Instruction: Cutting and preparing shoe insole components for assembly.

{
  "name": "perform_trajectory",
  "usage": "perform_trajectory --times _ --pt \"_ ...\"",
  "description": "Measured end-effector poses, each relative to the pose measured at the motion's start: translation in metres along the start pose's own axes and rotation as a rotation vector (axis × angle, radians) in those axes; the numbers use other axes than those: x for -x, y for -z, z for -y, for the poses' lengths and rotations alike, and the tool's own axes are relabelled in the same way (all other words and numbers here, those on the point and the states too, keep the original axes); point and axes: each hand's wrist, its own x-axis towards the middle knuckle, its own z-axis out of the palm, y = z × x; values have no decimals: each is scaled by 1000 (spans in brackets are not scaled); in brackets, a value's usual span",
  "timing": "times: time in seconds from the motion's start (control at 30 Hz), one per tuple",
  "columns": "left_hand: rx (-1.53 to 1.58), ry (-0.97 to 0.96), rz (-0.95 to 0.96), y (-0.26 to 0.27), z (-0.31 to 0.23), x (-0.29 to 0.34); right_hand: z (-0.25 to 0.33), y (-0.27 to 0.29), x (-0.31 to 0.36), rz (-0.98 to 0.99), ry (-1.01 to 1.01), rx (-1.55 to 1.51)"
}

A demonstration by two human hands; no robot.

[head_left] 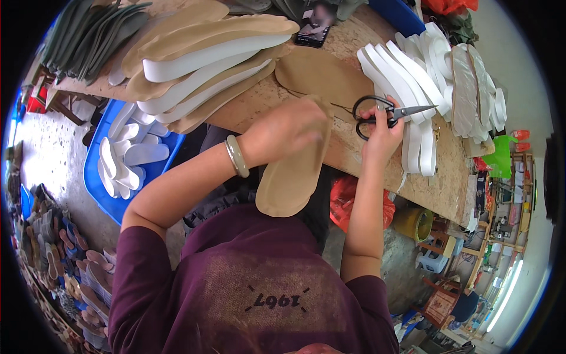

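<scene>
My left hand [289,133], a pale bangle on its wrist, is closed at the upper part of a tan insole [288,187]. The hand is partly smeared by motion. Below it the insole hangs over my lap, in front of the table edge. In my right hand [384,125] is a pair of black-handled scissors [415,111], its blades pointing right and looking closed together. A larger tan sheet piece [324,74] lies on the table beyond both hands, with a thin dark pointed thing [342,107] near the scissors' handles.
White soles stacked with tan pieces [218,59] lie at the table's left; more white soles [407,76] line the right. Dark sole pieces [94,38] and a phone [315,25] are at the back. A blue bin [97,183] of white soles stands left, a red bag [348,203] below the table.
</scene>
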Motion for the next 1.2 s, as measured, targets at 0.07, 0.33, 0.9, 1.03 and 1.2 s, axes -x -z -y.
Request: perform_trajectory --times 0.07,0.33,0.9,1.03,1.2 --pt "28 230 -136 3 6 -16 3 14 4 44 -16 41" --pt "130 604 -135 -19 35 -42 -10 51 27 168 -35 183" --pt "1055 896 -367 -6 5 18 25 90 27 161 24 137" --pt "840 1022 -151 4 -17 44 25 88 26 143 252 109" --pt "-245 -71 -258 0 -44 38 20 44 45 429 231 48"
